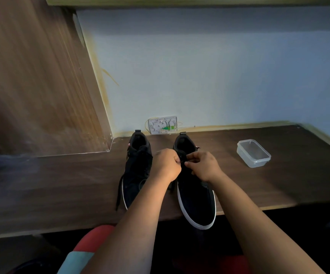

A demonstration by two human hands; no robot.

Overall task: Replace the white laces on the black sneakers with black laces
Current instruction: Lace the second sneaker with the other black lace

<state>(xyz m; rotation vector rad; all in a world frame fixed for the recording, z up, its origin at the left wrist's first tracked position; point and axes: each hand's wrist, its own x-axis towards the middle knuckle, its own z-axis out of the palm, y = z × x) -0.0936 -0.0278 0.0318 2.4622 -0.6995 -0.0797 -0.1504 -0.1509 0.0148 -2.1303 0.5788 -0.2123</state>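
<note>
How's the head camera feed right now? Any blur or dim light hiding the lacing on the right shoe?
Head view: dim, so the black lace is lost against the right sneaker where the left hand and right hand pinch it; the wood panel at left is smeared; wide-angle bending curves the desk edges; no glare on the plastic container.

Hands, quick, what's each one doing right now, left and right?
Left hand: fingers curled, pinching the black lace at the top of the right sneaker.
Right hand: fingers curled, pinching the same lace from the other side.
</note>
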